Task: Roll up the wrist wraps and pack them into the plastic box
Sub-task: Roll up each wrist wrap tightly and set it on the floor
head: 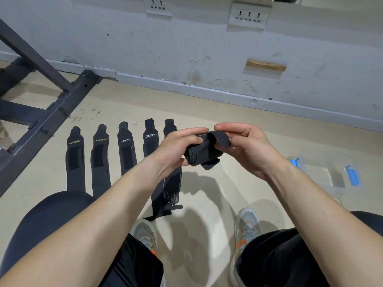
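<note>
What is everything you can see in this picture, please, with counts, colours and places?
half-rolled wrist wrap: one, black, held in the air between both hands
flat wrist wraps: five, black to dark grey, in a row on the floor, left of centre
plastic box: one, clear with blue clips, on the floor at right
metal frame: one, dark, on the floor at left
wall sockets: two, white, on the wall at top
shoes: two, grey with orange, at bottom
left hand: grips the roll
right hand: pinches the wrap's loose end
</note>
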